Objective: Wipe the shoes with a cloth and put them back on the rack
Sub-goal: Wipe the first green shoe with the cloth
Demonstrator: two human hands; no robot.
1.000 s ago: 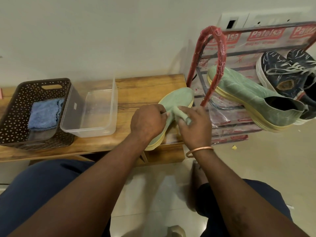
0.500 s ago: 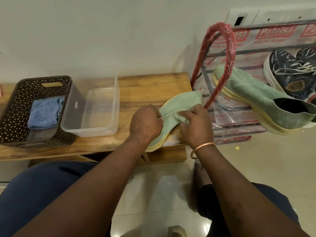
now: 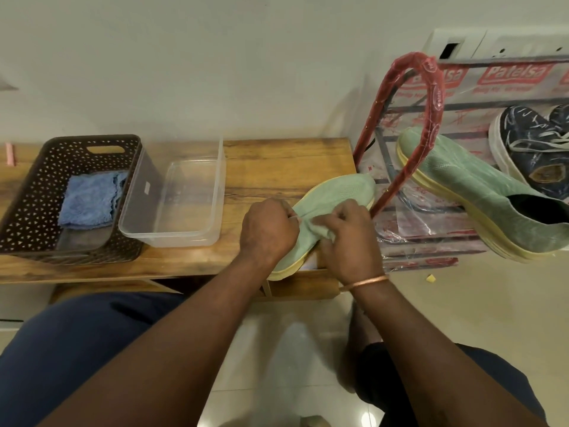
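The green shoe lay on its side on the wooden bench, not yet back on the rack. The left hand gripped its opening, and the right hand pinched a pale green fold against the upper; whether that was cloth or the shoe's own knit, I couldn't tell. Its mate and the dark shoes sat on the rack already, so I reckoned the job was well on, with this shoe left to finish and shelve.
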